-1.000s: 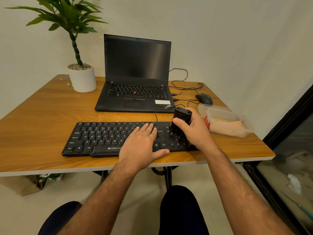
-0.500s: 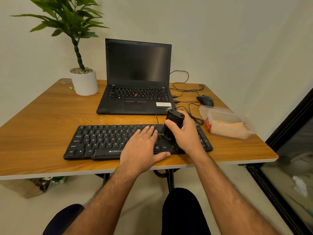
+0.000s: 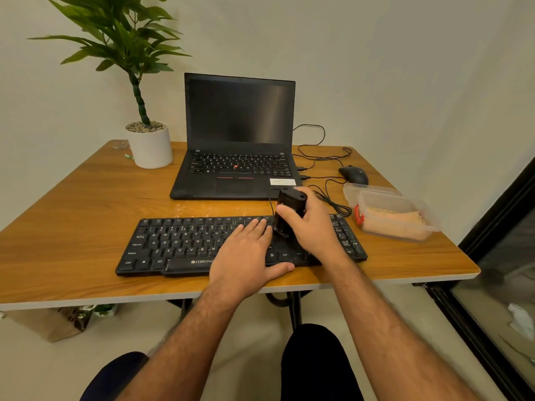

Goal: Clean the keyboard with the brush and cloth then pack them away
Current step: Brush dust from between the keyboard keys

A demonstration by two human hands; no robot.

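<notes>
The black keyboard [image 3: 220, 244] lies flat near the front edge of the wooden desk [image 3: 72, 215]. It is held down by the left hand [image 3: 246, 253], whose fingers are spread flat on the keys. The brush [image 3: 288, 212] — a black, blocky, hard-looking body — is gripped upright by the curled right hand [image 3: 314, 227] over the right part of the keys. It is judged light and stiff, best held around its body. The cloth [image 3: 396, 224], soft and beige, is folded inside a clear plastic container [image 3: 428, 218] — beside the keyboard.
</notes>
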